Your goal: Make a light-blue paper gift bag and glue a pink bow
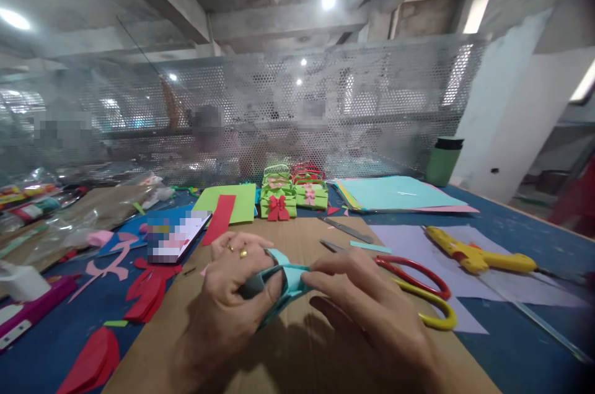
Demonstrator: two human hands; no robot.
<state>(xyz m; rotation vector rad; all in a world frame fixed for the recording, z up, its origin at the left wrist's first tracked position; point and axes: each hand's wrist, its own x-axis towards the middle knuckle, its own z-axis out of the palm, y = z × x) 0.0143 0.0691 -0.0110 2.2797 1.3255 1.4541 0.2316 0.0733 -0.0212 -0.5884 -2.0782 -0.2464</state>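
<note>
Above a sheet of brown cardboard (320, 350), a small folded light-blue craft-paper piece (294, 281) with raised sides is held in both hands. My left hand (232, 301), with rings on it, wraps around its left side, thumb pressed against the near part. At its right edge, the fingertips of my right hand (372, 301) pinch the paper. Part of the piece is hidden by the left fingers. Just beyond my right hand lie scissors (413, 276) with red and yellow handles, a thin light-blue strip (370, 247) near their blades.
Small green and red craft bags (279, 202) with bows stand at the back. A yellow glue gun (478, 251) lies on lilac paper at right. Red cutouts (149, 285), a phone (183, 236) and a power strip (39, 313) are left. Stacked coloured sheets (404, 191) lie behind.
</note>
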